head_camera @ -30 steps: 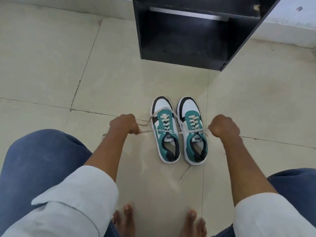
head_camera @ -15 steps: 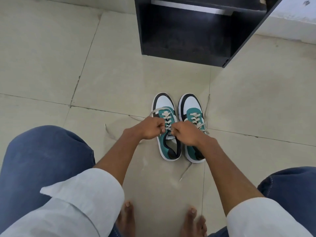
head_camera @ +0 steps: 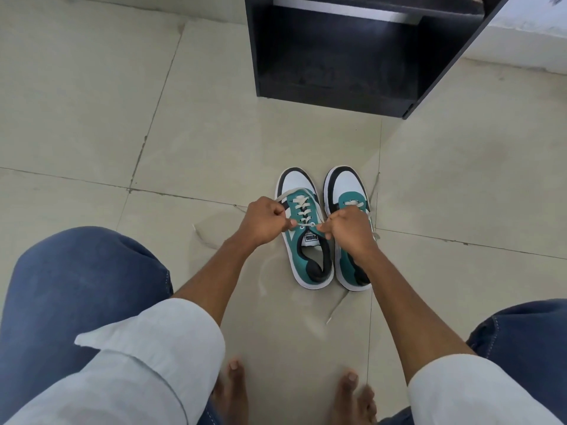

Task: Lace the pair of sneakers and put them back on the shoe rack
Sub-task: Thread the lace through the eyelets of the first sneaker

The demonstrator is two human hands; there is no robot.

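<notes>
Two teal, white and black sneakers stand side by side on the tiled floor, toes pointing away from me. The left sneaker [head_camera: 308,250] has its cream lace [head_camera: 302,207] threaded up the eyelets. My left hand [head_camera: 265,222] and my right hand [head_camera: 348,230] each pinch one end of that lace just above the tongue, knuckles almost meeting. My right hand covers much of the right sneaker [head_camera: 346,191]. Loose lace ends trail on the floor on both sides.
An open black shoe rack [head_camera: 334,53] stands on the floor just beyond the sneakers, with a dark bottom shelf. My bare feet [head_camera: 233,388] and blue-jeaned knees frame the near edge. A loose lace end [head_camera: 336,308] lies behind the right sneaker's heel.
A second ago my hands were spread wide, pulling the lace taut sideways. They have come together over the left sneaker's top eyelets and stay there, still pinching the lace ends.
</notes>
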